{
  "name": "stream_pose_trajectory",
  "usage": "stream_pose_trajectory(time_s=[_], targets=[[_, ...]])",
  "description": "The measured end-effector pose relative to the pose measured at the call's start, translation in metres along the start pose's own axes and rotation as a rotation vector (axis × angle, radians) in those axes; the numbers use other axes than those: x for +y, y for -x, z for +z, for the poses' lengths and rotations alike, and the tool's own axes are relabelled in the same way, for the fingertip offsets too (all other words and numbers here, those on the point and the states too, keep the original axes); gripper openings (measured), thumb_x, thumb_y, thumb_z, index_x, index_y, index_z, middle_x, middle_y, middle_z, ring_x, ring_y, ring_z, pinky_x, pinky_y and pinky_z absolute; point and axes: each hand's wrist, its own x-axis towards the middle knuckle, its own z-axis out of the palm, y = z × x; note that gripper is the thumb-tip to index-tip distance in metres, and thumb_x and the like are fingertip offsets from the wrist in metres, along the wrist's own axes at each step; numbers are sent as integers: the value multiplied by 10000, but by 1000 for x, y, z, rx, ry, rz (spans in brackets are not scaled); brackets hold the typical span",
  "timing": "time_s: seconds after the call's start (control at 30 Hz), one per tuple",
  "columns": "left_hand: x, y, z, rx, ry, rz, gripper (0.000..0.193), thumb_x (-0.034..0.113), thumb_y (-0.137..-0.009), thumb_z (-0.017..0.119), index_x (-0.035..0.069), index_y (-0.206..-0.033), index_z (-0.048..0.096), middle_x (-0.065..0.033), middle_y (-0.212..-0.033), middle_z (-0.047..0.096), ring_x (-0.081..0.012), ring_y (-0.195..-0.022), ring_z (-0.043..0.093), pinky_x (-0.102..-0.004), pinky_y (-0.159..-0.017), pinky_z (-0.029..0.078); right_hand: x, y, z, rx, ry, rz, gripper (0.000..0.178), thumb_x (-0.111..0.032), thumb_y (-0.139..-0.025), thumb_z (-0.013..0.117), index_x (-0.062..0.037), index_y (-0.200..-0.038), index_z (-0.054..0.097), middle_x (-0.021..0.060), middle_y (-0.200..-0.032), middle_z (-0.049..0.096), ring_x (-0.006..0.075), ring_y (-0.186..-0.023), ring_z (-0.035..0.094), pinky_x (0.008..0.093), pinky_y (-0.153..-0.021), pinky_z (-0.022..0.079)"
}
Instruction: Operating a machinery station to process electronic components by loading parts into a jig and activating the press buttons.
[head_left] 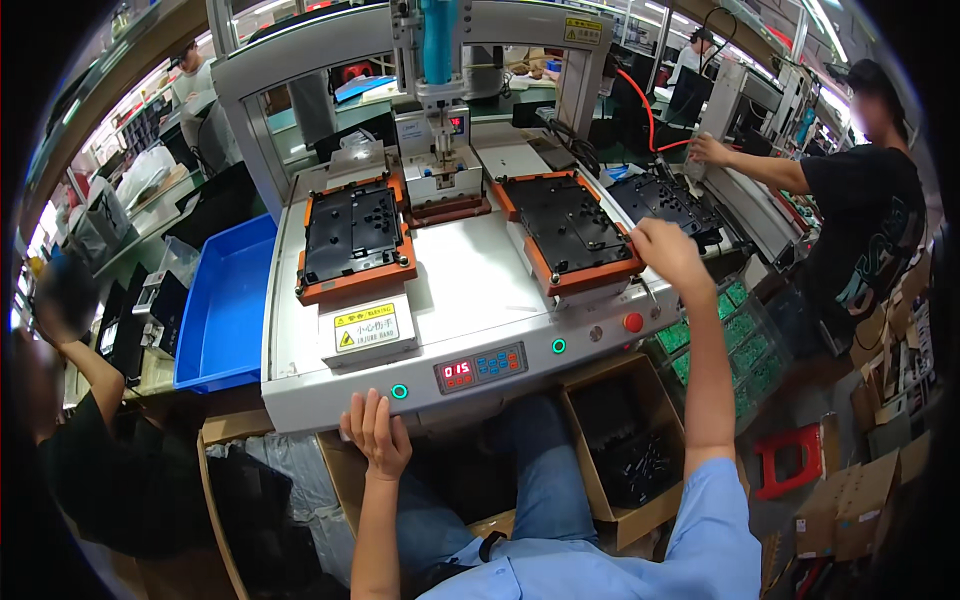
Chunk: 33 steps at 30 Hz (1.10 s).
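A benchtop gantry machine carries two orange fixtures, the left fixture [355, 287] and the right fixture [590, 273]. Each one holds a black plastic panel, a left panel [350, 230] and a right panel [565, 222]. My left hand [376, 437] is open, fingers stretched upward at the machine's front edge, just below a green-ringed button [400, 391]. At the near right corner of the right fixture, my right hand [668, 252] has its fingers curled in; what they grip, if anything, is hidden. Between the fixtures hangs the machine's spindle head [442, 135].
A blue tray [225, 310] stands left of the machine. Another black panel [665, 203] lies beyond my right hand. Below are an open cardboard box [640, 510] of black parts and a red stool [788, 462]. Co-workers are on both sides, including a person [865, 200] reaching in at right.
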Motion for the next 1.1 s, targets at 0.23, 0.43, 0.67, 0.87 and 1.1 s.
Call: stream_pose_trajectory(time_s=[0.23,0.43,0.67,0.87,1.1], targets=[[2,3,8,-25,-152,22,410,173,-911,445,19,-1289,483,-133,-1324,477,-335,-1295,386,-476,-1110,175,0,-139,50,55,-178,6,425,-395,-905,502,-8,-851,670,227,-852,657,411,-857,626,461,-782,485],[0,3,12,5,-184,31,414,207,-927,416,23,-1291,486,-120,-1327,473,-328,-1294,383,-475,-1110,175,17,-157,64,107,-238,-207,441,-398,-885,558,33,-856,652,230,-799,649,342,-809,646,417,-732,486],[1,0,15,38,-164,47,406,198,-934,398,20,-1291,477,-143,-1325,472,-336,-1293,386,-478,-1107,171,-20,-51,15,-142,0,104,696,-625,-862,468,39,-936,663,273,-970,644,419,-962,618,457,-834,476],[4,-1,12,20,-218,12,409,191,-947,374,11,-1305,454,-157,-1337,465,-346,-1301,384,-482,-1105,166,-25,-39,17,48,-261,108,606,-473,-793,652,98,-991,606,298,-995,622,415,-994,598,433,-854,471],[6,0,7,-11,-230,10,435,155,-935,364,-5,-1334,431,-156,-1352,458,-346,-1315,371,-474,-1120,148,-44,-16,-28,-166,-1056,72,719,-262,-769,708,48,-1305,342,211,-1099,579,257,-907,639,365,-665,561]])
